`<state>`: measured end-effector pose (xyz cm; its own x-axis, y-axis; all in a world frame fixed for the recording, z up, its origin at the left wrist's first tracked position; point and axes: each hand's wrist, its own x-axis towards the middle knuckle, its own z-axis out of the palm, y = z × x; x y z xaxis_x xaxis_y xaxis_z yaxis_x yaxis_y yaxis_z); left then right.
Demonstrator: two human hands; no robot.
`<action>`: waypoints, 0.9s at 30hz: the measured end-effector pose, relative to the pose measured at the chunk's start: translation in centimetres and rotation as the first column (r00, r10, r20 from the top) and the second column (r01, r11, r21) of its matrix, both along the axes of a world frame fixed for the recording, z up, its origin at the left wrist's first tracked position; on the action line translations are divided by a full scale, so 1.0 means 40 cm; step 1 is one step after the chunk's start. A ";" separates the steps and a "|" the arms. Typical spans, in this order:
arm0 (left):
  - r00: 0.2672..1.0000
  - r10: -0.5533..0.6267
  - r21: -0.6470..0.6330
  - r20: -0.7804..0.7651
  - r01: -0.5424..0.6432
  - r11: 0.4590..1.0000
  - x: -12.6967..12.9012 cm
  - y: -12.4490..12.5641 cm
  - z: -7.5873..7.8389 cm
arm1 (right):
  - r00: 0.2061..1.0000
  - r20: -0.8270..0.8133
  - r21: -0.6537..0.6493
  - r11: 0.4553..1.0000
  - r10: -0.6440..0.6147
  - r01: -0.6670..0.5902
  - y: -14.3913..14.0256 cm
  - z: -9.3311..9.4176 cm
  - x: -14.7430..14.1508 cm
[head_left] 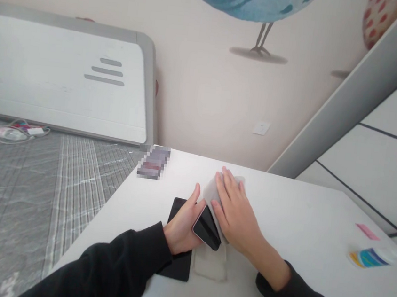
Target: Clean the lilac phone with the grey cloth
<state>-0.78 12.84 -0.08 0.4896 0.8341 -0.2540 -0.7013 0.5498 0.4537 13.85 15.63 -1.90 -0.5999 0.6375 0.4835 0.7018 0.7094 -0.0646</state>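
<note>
- While the left hand (183,227) grips a phone (207,228) by its lower edge, tilted with the dark screen facing up, the right hand (234,213) lies flat and open on a grey cloth (211,191) pressed against the phone's upper part.
- Phone: thin rectangular slab, glossy black face, pale pink rim; it sits near the middle of the white bench (282,233), closer to the near edge than the far one.
- Cloth: soft, matte, light grey; mostly covered by the right palm and fingers.
- Black mat (176,264): flat, dark, rectangular, lying beneath the left hand; partly hidden by the wrist and sleeve.
- Clear case (210,265): transparent, rounded corners, just beside the mat; its outline is faint against the bench.
- Far left corner of the bench: a blurred object (153,161), not identifiable.
- Right edge of the bench: a pink slip (367,231) and a colourful packet (367,257), the packet's far end hard to make out.
- Both forearms wear black sleeves.
</note>
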 end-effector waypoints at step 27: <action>0.989 0.017 -0.008 -0.144 -0.018 1.000 0.013 0.013 0.012 | 0.994 -0.084 -0.012 0.998 -0.064 0.063 -0.018 -0.006 0.003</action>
